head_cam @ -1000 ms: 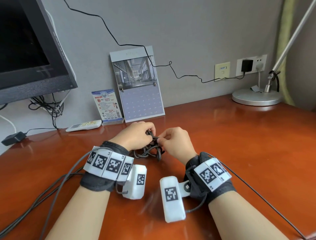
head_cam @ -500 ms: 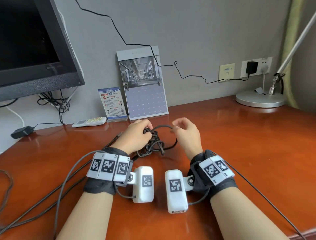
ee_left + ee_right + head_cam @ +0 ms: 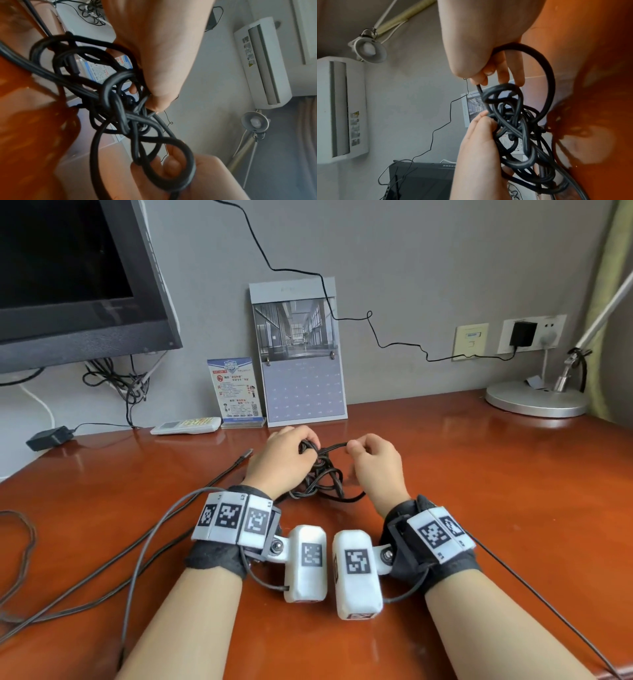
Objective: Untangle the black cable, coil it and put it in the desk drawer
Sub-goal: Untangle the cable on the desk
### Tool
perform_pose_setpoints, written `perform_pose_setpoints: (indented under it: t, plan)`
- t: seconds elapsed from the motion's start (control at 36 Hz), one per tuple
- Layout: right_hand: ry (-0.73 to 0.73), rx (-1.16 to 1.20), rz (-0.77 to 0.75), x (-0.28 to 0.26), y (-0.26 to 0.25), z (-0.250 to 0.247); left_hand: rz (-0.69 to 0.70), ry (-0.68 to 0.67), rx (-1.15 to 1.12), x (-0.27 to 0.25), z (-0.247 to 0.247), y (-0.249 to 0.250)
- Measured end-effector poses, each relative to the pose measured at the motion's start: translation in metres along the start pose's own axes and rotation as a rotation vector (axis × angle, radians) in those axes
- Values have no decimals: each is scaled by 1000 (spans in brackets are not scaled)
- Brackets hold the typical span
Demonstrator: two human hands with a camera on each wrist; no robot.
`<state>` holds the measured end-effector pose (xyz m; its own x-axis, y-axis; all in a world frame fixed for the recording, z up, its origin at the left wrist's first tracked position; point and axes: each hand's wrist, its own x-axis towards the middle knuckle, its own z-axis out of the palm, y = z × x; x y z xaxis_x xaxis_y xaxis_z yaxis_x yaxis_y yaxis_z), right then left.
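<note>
You were in the first step, untangling: the black cable (image 3: 322,477) sat as a knotted clump at the middle of the head view, partly on the desk (image 3: 479,491) and partly lifted between your hands. Your left hand (image 3: 281,463) was curled around the upper left side of the knot, fingers closed on several strands at once. Your right hand (image 3: 375,465) pinched a single strand that ran from the top of the clump across to your fingertips, drawn fairly straight. In the left wrist view a wide loop (image 3: 173,163) lay around the fingers of your right hand at the lower part of the frame, while the dense crossing of strands (image 3: 123,112) sat near the centre. One free end with its plug (image 3: 245,455) lay on the desk to the left of your left hand, toward the remote (image 3: 186,426).

By my reading, nothing was coiled yet and the drawer did not show in any view. The next move likely called for holding the clump steady with the left hand and drawing the pinched strand out through the loops slowly; pulling hard risked tightening the knot. Following the free end back through the crossings looked like the safer route.
</note>
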<state>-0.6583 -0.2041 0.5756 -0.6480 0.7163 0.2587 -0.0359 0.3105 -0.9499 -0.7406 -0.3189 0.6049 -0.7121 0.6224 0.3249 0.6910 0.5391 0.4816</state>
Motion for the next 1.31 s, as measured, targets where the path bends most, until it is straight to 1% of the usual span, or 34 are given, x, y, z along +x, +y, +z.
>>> perform_pose_setpoints:
  t: [0.14,0.19,0.25,0.28,0.31,0.36,0.42,0.47,0.56,0.64,0.69,0.75,0.78,0.83,0.92,1.0,1.06,1.11,1.17,1.25,1.31]
  plan:
    - [96,87,44,-2,-1,3,15,44,-8,0,2,0]
    - [172,200,109,1,-4,-3,10,69,-23,1,1,-3]
    - [281,381,217,6,-4,-14,-5,79,-37,1,0,-8]
    - [317,460,257,9,-4,-20,-7,74,-44,0,-1,-10]
    - [331,486,273,10,-3,-25,-5,68,-50,0,-1,-11]
    - [333,360,239,12,1,-27,-11,73,-43,-2,1,-11]
    - [349,220,141,12,2,-25,-33,99,-3,-4,4,-9]
    - [323,138,43,12,0,-23,-43,101,38,-6,5,-7]
    - [190,14,-115,10,-6,-25,-46,63,66,-7,5,-5]
    - [28,-93,-261,3,-12,-21,-47,61,76,-8,5,-5]
    - [-31,-273,-371,2,-11,-16,-39,58,84,-8,5,-5]
    - [-73,-520,-465,2,-9,-15,-32,54,91,-8,6,-6]
    - [-94,-616,-495,1,-10,-16,-28,53,93,-8,6,-7]
    - [-137,-733,-515,1,-11,-17,-15,52,100,-8,5,-7]
    - [-164,-798,-519,0,-12,-17,1,31,112,-9,5,-6]
    - [-111,-728,-491,0,-13,-14,-3,16,108,-10,4,-4]
    - [-62,-757,-516,0,-12,-14,0,22,93,-9,4,-3]
    - [7,-782,-554,1,-10,-15,3,48,55,-9,5,-4]
    - [107,-745,-558,2,-9,-19,18,83,15,-8,5,-3]
    - [244,-699,-495,7,-8,-30,17,112,-20,-8,5,-5]
    - [366,-576,-402,14,-7,-44,2,127,-11,-8,3,-9]
